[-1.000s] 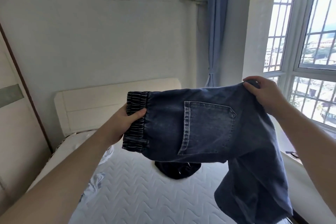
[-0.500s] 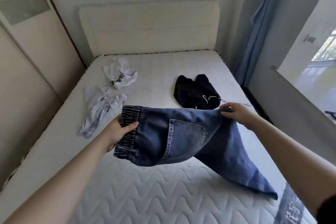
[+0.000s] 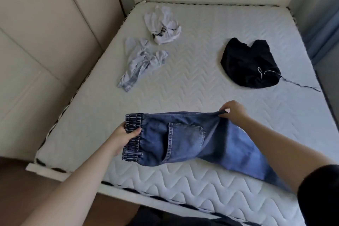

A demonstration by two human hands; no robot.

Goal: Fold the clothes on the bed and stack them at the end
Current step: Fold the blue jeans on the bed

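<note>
While the jeans (image 3: pixel 185 139) hang just over the near end of the bed (image 3: pixel 201 86), both hands have hold of them. The left hand (image 3: pixel 124 138) has its thumb curled over the stripy stretchy waistband (image 3: pixel 133 134) and grips it tight. The right hand (image 3: pixel 232 111) pinches the far top edge of the jeans between its fingers and thumb, with the fingers bent.

What could go wrong? The legs trail down and away to the right, under the right arm, and I cannot see where they end. If the person lays the jeans down now, I think the legs could land in a twisted heap or slide off the end of the bed. The pinch on the right is small too, so the heavy cloth might slip out and flop down crooked. Then the fold would come out lumpy.

The jeans lie longways from left to right. The waistband points left, toward the wall, and the legs point right and a little toward the person. The back pocket (image 3: pixel 185 139) faces up.

Farther up the bed, well apart from the jeans, lie a white shirt (image 3: pixel 163 26), a pale crumpled piece (image 3: pixel 141 62) and a black piece (image 3: pixel 249 64), none of them folded yet.
</note>
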